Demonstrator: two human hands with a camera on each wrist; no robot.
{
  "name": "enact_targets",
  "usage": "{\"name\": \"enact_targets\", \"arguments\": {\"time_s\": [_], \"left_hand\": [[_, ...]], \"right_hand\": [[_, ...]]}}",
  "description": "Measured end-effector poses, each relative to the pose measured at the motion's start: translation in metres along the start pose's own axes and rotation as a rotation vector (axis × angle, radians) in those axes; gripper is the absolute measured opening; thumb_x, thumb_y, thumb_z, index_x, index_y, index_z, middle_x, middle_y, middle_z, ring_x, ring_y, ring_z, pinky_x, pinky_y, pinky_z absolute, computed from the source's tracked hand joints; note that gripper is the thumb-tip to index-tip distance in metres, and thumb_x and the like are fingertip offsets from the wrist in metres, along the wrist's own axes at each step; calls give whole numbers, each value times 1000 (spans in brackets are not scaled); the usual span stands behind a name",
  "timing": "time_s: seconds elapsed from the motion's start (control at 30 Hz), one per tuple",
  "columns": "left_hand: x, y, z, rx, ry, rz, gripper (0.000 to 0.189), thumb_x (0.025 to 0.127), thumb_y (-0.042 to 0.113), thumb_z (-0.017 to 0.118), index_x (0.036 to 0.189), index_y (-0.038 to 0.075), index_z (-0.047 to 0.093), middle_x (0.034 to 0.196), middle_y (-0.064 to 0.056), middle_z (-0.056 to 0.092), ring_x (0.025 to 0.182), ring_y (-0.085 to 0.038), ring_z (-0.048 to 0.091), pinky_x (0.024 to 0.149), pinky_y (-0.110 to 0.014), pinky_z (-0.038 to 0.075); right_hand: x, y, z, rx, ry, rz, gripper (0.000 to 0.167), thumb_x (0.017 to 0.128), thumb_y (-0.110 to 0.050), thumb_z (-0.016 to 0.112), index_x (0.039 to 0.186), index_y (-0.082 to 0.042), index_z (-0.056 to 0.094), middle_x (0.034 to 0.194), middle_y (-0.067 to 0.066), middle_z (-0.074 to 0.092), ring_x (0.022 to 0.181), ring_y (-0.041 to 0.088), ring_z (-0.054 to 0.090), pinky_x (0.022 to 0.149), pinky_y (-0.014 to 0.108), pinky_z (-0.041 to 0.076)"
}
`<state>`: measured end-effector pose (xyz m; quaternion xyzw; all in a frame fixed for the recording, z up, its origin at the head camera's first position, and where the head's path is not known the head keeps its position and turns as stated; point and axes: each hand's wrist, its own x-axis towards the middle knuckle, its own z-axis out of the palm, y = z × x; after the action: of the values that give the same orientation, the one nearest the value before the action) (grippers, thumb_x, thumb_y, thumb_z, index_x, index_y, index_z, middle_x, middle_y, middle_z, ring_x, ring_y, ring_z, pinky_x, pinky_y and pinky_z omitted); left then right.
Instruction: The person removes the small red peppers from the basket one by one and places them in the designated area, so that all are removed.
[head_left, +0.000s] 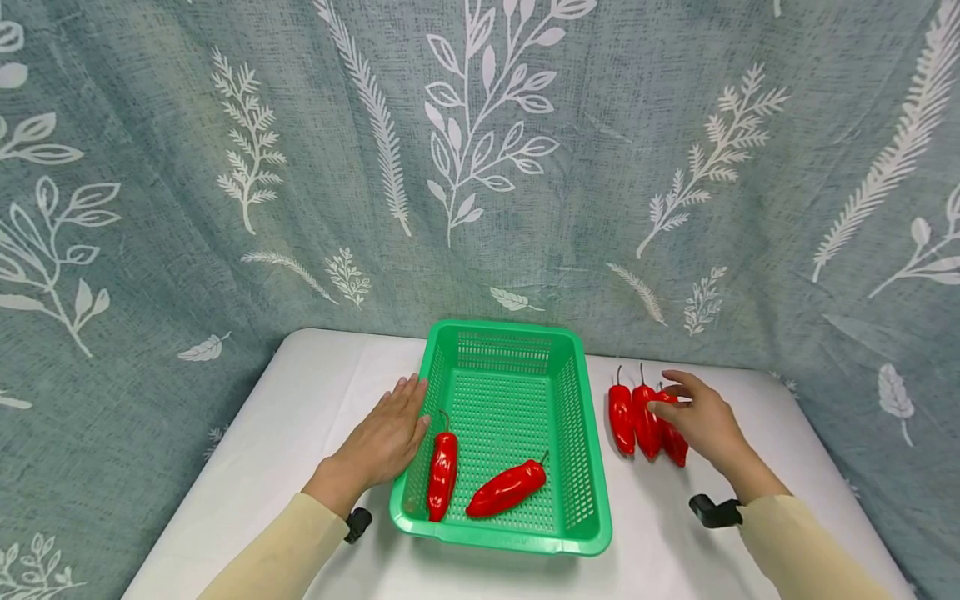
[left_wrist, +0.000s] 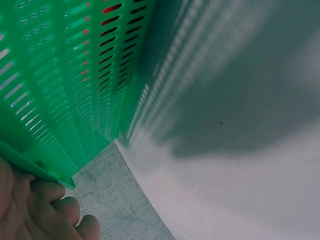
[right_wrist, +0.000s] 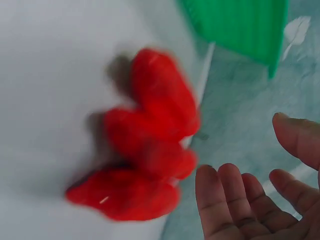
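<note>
A green plastic basket (head_left: 498,408) with slotted walls holds two red chili peppers: one upright along its left wall (head_left: 442,475), the other slanted near the front (head_left: 507,488). My left hand (head_left: 386,433) rests on the basket's left rim with fingers extended; the left wrist view shows its fingers (left_wrist: 50,205) under the outer edge. To the right of the basket, three red peppers (head_left: 647,421) lie side by side on the table. Over the rightmost of them is my right hand (head_left: 705,421), thumb and fingers spread apart with nothing between them. The right wrist view shows the same peppers (right_wrist: 142,145), blurred.
A white-covered table (head_left: 300,400) carries everything. Behind it and on both sides hangs a grey-green curtain (head_left: 480,275) with white leaf prints. Black camera straps (head_left: 716,511) are on both wrists, below beige sleeves (head_left: 802,542).
</note>
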<state>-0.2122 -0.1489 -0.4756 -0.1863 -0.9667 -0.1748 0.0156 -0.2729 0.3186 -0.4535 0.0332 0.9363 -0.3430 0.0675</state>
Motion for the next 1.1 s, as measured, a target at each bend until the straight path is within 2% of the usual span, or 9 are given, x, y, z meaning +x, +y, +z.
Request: {"name": "enact_targets", "arguments": {"time_s": [0.1,0.27,0.4,0.53,0.73,0.87,0.97,1.1], "left_hand": [[0,0,-1,4,0,-1,63,115,28,42,163,-7,26,171,-26,27,160,-43,24,130,-56,26],[0,1,-1,6,-1,-4,63,114,28,43,163,-8,26,171,-26,27,160,-43,24,130,-57,26],[0,1,-1,10,-4,-2,63,115,28,43,164,-7,26,171,-26,27,161,-42,23,130,-57,26],[1,1,-1,14,-7,0,63,115,29,43,164,-7,26,171,-26,26,161,-42,23,130,-57,25],[0,0,-1,9,-9,-12,63,114,29,43,164,-6,26,172,-25,26,161,-42,23,130,-57,25],[1,-1,-1,4,-16,-19,64,115,31,42,164,-6,25,172,-24,25,161,-42,22,131,-56,24],[1,-2,0,0,-14,-24,64,114,30,42,165,-5,25,172,-24,25,161,-42,22,131,-56,24],[0,0,0,-4,-10,-22,63,114,29,43,164,-6,25,172,-25,25,161,-42,22,130,-56,25]], "right_hand": [[-5,-19,1,43,-13,-54,76,102,-28,70,162,-1,34,152,35,49,127,52,60,90,49,65],[-16,-54,5,124,-51,-148,70,103,-26,69,161,-1,37,149,31,53,123,44,66,85,41,67],[-26,-81,12,147,-88,-215,67,104,-26,70,160,-3,41,149,28,55,123,41,66,85,39,66],[-31,-105,25,209,-158,-250,66,102,-21,71,159,-4,42,148,28,55,121,38,68,84,41,66],[-32,-136,59,338,-317,-255,64,100,-18,73,156,-5,45,146,26,56,112,32,71,81,46,67],[-32,-153,85,366,-390,-225,62,98,-15,76,153,-6,49,143,24,58,104,28,74,77,47,67],[-33,-163,102,381,-443,-205,61,96,-11,76,151,-6,51,141,24,59,97,26,75,77,49,67],[-34,-169,118,436,-512,-170,64,95,-6,77,152,-6,50,142,25,57,97,29,74,80,54,66]]}}
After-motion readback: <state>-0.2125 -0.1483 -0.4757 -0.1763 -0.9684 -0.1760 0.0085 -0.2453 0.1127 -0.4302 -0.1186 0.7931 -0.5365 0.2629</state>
